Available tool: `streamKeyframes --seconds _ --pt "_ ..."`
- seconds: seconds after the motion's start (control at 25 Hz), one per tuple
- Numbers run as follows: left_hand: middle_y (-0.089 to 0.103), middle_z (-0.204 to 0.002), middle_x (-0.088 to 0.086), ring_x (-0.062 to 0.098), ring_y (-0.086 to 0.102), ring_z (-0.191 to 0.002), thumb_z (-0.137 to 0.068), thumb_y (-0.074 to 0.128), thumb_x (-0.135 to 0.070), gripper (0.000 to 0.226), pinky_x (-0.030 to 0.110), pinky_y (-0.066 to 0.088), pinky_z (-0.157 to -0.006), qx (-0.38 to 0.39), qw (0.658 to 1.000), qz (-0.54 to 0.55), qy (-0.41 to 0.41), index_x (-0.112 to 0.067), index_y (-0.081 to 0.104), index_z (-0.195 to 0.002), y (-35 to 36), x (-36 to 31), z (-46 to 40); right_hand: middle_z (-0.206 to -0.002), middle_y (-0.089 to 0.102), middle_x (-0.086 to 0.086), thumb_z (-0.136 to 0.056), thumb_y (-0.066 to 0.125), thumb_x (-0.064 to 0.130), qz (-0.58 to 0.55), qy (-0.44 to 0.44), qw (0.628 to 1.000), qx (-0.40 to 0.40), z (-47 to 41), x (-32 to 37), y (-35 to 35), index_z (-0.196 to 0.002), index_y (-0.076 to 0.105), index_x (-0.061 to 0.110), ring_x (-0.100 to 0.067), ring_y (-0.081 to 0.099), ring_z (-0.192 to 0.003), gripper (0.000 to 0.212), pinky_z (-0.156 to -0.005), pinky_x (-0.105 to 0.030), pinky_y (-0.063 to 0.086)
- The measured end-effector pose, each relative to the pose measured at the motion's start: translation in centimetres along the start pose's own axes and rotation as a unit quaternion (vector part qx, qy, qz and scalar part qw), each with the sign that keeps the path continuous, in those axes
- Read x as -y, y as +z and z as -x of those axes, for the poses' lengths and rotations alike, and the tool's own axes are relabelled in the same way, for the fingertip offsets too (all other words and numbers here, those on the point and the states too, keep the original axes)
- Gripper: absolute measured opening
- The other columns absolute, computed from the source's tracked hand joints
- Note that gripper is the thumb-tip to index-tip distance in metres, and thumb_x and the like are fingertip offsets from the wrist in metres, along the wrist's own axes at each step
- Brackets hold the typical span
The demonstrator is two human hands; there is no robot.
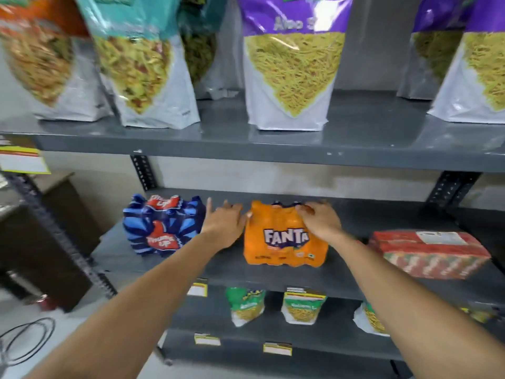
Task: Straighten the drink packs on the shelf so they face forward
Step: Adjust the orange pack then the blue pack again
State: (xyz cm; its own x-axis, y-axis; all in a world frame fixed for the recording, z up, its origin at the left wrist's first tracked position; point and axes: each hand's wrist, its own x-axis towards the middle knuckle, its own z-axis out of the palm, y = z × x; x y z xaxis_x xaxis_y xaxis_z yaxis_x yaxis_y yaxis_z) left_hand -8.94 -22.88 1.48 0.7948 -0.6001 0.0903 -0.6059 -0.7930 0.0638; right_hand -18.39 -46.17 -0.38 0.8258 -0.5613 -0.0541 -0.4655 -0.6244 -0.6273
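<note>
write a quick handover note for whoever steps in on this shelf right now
Left hand: open, against the left side of the orange Fanta pack.
Right hand: gripping that pack's top right.
Fanta pack: mid-shelf, logo facing forward, looks nearly square.
Blue Thums Up pack: to the left, turned at an angle, untouched.
Red pack: to the right, lying skewed.
Left to do: square both.

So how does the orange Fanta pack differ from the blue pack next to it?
The orange Fanta pack sits squarely, logo facing forward; the blue Thums Up pack is turned at an angle. Both hands are on the Fanta pack, the left hand at its side and the right hand on top; nothing touches the blue pack. Both are shrink-wrapped packs on the same grey shelf.
</note>
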Motion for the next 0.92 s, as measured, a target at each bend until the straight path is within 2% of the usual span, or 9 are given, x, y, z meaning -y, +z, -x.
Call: streamKeyframes --seconds 0.08,0.16,0.24,0.32,0.44,0.56,0.64,0.8,0.92 --pt "0.043 -0.149 0.005 0.027 0.017 -0.147 -0.1 0.026 -0.047 0.052 0.059 -0.006 -0.113 -0.075 0.995 0.008 -0.07 -0.018 0.05 -0.135 0.6 5.1 1.4 -0.132 0.057 -0.016 -0.092 0.044 0.047 0.154 -0.012 0.98 -0.122 0.3 1.5 1.3 -0.12 0.067 0.021 -0.038 0.052 -0.12 0.045 -0.107 -0.054 0.035" --pt "0.034 -0.154 0.01 0.032 0.01 -0.148 -0.097 0.033 -0.047 0.051 0.064 -0.003 -0.111 -0.157 0.973 0.04 -0.164 -0.014 0.05 -0.133 0.8 9.9 2.4 -0.132 0.057 -0.017 -0.089 0.054 0.026 0.198 -0.105 0.956 -0.188 0.5 4.3 2.3 -0.12 0.068 0.014 -0.037 0.05 -0.123 0.036 -0.107 -0.051 0.035" --pt "0.027 -0.156 0.016 0.038 0.013 -0.146 -0.093 0.042 -0.053 0.063 0.067 0.004 -0.112 -0.17 0.941 0.118 -0.267 -0.012 0.039 -0.14 0.9 14.6 3.4 -0.138 0.054 -0.013 -0.089 0.057 0.017 0.113 -0.212 0.963 -0.118 1.4 8.9 4.4 -0.129 0.062 0.014 -0.032 0.047 -0.128 0.04 -0.103 -0.041 0.041" --pt "0.036 -0.151 0.017 0.04 0.033 -0.138 -0.082 0.048 -0.068 0.085 0.063 0.021 -0.111 -0.139 0.908 0.226 -0.325 -0.014 0.03 -0.145 1.0 18.2 4.1 -0.147 0.046 -0.008 -0.092 0.06 0.027 0.036 -0.241 0.969 0.045 2.7 13.6 8.0 -0.142 0.049 0.025 -0.029 0.042 -0.136 0.052 -0.105 -0.039 0.038" --pt "0.052 -0.138 0.012 0.035 0.056 -0.118 -0.071 0.055 -0.076 0.097 0.045 0.044 -0.097 -0.123 0.876 0.355 -0.301 -0.02 0.028 -0.145 1.5 20.4 4.4 -0.154 0.038 -0.008 -0.086 0.07 0.039 0.013 -0.198 0.96 0.196 3.8 18.0 13.2 -0.151 0.028 0.04 -0.029 0.04 -0.137 0.076 -0.107 -0.039 0.037" --pt "0.064 -0.116 0.009 0.026 0.064 -0.091 -0.078 0.051 -0.071 0.072 0.034 0.05 -0.078 -0.119 0.852 0.421 -0.287 -0.03 0.036 -0.136 2.0 22.3 4.8 -0.148 0.046 -0.009 -0.09 0.068 0.027 0.007 -0.192 0.973 0.124 3.5 19.3 15.3 -0.147 0.038 0.037 -0.031 0.045 -0.133 0.065 -0.106 -0.042 0.041" --pt "0.068 -0.102 0.008 0.022 0.067 -0.078 -0.084 0.048 -0.066 0.054 0.037 0.057 -0.073 -0.102 0.845 0.441 -0.284 -0.034 0.04 -0.126 2.5 23.6 5.0 -0.148 0.048 -0.007 -0.092 0.065 0.022 -0.004 -0.184 0.978 0.103 3.5 19.5 15.5 -0.145 0.042 0.035 -0.031 0.048 -0.131 0.06 -0.104 -0.045 0.045" --pt "0.066 -0.098 0.007 0.027 0.067 -0.081 -0.088 0.045 -0.06 0.04 0.037 0.056 -0.074 -0.105 0.862 0.416 -0.268 -0.032 0.045 -0.116 2.3 25.6 5.1 -0.149 0.047 -0.009 -0.092 0.065 0.019 -0.02 -0.182 0.978 0.103 4.1 20.9 16.7 -0.145 0.043 0.033 -0.032 0.047 -0.132 0.059 -0.104 -0.048 0.046" --pt "0.063 -0.099 0.008 0.024 0.063 -0.074 -0.089 0.043 -0.058 0.042 0.029 0.048 -0.061 -0.121 0.857 0.406 -0.292 -0.03 0.046 -0.121 1.8 27.7 5.6 -0.148 0.047 -0.011 -0.092 0.065 0.019 -0.024 -0.207 0.972 0.109 4.9 22.7 18.5 -0.146 0.043 0.03 -0.034 0.045 -0.133 0.06 -0.106 -0.05 0.043"
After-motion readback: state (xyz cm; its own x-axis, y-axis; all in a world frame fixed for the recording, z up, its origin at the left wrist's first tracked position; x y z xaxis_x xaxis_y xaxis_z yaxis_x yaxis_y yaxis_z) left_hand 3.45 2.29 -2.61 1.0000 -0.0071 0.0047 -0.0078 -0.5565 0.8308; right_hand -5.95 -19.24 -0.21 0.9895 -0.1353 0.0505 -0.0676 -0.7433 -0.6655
